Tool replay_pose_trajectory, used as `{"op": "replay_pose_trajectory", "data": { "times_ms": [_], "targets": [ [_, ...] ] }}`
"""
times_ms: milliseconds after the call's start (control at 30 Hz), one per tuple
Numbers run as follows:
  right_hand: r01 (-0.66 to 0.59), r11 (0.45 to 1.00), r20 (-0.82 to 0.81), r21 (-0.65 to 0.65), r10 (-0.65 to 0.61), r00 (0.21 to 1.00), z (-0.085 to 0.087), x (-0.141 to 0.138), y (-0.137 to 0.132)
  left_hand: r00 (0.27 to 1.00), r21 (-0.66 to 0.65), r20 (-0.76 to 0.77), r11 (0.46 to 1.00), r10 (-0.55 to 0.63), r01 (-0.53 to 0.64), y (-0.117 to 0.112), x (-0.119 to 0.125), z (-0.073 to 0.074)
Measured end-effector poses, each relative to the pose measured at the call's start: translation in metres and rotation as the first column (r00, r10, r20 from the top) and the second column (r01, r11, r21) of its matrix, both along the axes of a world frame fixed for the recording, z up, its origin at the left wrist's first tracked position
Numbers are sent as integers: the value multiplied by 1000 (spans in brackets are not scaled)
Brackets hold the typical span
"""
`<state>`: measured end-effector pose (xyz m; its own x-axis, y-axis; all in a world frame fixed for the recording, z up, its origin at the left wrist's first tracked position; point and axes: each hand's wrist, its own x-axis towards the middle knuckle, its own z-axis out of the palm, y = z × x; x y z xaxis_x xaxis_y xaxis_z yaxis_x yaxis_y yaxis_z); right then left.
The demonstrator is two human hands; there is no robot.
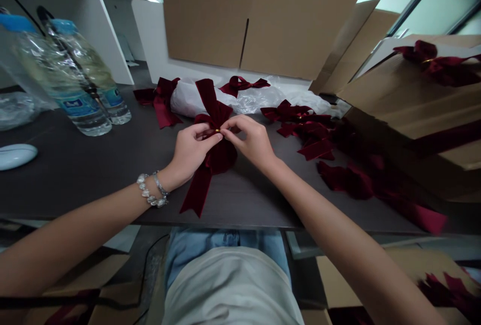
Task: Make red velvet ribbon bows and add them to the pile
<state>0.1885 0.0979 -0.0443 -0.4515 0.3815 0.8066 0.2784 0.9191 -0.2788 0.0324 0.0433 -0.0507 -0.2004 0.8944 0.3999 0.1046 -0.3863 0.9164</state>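
Note:
A dark red velvet ribbon bow (221,157) is held over the desk, its loops and notched tails spread above and below its centre. My left hand (192,147) grips the bow near its middle, thumb and fingers closed, with a bracelet on the wrist. From the other side, my right hand (250,137) pinches at the small gold tie (217,130) around the bow's centre. Both hands' fingertips nearly meet there. Whether the right fingers hold the tie's ends or the ribbon is too small to tell.
More red bows (315,134) lie on the desk (150,185) at right and along the back, by white plastic bags (188,97). Water bottles (86,99) and a white mouse (17,156) are at left. Cardboard boxes (424,99) stand behind and right.

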Motion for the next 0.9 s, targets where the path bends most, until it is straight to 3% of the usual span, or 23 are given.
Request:
{"op": "replay_pose_trajectory", "data": {
  "times_ms": [300,467,633,900],
  "targets": [
    [29,1000,-39,-8,-30,999,-2,0,-1,991,-1,130,999,-41,41,-2,6,5],
    [39,998,21,55,-40,999,0,1,-1,998,6,67,1000,-17,16,-2,4,5],
    [8,1000,-12,18,-8,1000,3,1,-1,998,43,-39,998,46,-44,-3,1,2],
    [-6,998,68,-59,10,998,6,4,0,999,32,-25,999,36,-35,-3,1,-3]
  ]
}}
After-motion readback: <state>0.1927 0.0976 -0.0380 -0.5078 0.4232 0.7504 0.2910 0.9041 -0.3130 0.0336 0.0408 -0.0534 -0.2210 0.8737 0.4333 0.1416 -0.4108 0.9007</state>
